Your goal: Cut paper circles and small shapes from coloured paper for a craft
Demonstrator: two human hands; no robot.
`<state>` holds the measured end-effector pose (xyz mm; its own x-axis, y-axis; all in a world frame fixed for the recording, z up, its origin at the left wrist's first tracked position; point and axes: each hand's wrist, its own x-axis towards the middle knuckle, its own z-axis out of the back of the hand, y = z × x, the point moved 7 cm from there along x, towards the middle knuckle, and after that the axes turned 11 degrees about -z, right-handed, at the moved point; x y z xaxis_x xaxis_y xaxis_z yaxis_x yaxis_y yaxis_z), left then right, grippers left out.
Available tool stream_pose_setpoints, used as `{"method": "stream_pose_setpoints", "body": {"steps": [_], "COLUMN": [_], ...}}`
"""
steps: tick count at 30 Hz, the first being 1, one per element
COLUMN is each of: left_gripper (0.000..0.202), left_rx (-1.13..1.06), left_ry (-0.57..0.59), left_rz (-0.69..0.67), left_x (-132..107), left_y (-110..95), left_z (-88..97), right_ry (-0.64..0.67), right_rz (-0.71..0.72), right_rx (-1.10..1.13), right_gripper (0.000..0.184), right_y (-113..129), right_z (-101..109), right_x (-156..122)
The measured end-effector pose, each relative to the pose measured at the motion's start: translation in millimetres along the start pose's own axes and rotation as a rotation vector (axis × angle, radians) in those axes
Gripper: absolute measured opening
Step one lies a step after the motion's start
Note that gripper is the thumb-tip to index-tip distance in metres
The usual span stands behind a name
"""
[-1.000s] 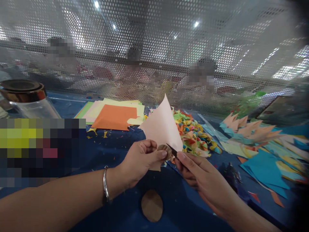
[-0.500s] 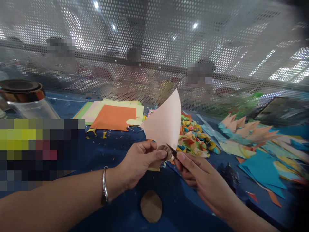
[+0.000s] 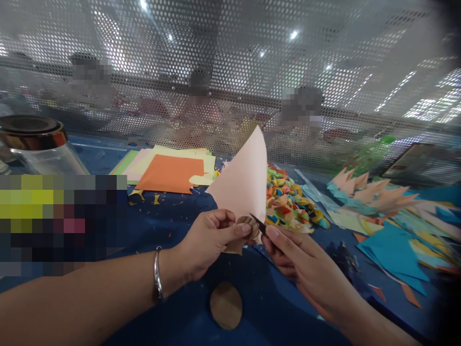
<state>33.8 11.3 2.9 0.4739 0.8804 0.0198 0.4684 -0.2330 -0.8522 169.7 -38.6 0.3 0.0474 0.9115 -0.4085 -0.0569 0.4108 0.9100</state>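
Observation:
My left hand (image 3: 212, 233) pinches a pale pink sheet of paper (image 3: 241, 182) together with a small round brown disc (image 3: 249, 226) lying flat against it. The sheet curves upward above my fingers. In my right hand (image 3: 291, 250) are scissors (image 3: 258, 224), of which only a dark pointed blade shows. Their tip lies over the disc's upper right edge, and the handles are hidden in my fingers. Below my hands, a larger brown disc (image 3: 226, 305) rests on the blue table covering (image 3: 162, 312).
An orange sheet (image 3: 171, 173) with a cut edge tops a paper stack at left. Behind the pink sheet lies a heap of small folded colored pieces (image 3: 288, 202). At right are blue papers (image 3: 396, 254) and folded peach points (image 3: 367, 190). A lidded jar (image 3: 46, 149) stands far left; perforated metal mesh (image 3: 230, 57) rises behind.
The pink sheet has tilted slightly and shifted a little left and up. Both hands keep their hold; the scissors' tip has barely moved.

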Motion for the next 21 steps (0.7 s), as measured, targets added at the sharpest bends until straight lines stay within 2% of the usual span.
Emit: {"method": "stream_pose_setpoints", "body": {"steps": [6,15,21], "left_gripper": [0.033,0.039,0.039], "left_rx": [0.007,0.147,0.083], "left_ry": [-0.012,-0.041,-0.045], "left_rz": [0.005,-0.082,-0.066], "left_x": [-1.1,-5.6,-6.8], "left_y": [0.4,0.5,2.0], "left_z": [-1.6,2.3,0.6], "right_ry": [0.025,0.037,0.05], "right_rz": [-0.001,0.012,0.043], "right_rx": [0.0,-0.024,-0.043], "right_gripper": [0.057,0.057,0.057], "right_y": [-1.3,-0.8,1.4], "right_z": [-0.5,-1.7,-1.4], "right_x": [0.0,3.4,1.8]}}
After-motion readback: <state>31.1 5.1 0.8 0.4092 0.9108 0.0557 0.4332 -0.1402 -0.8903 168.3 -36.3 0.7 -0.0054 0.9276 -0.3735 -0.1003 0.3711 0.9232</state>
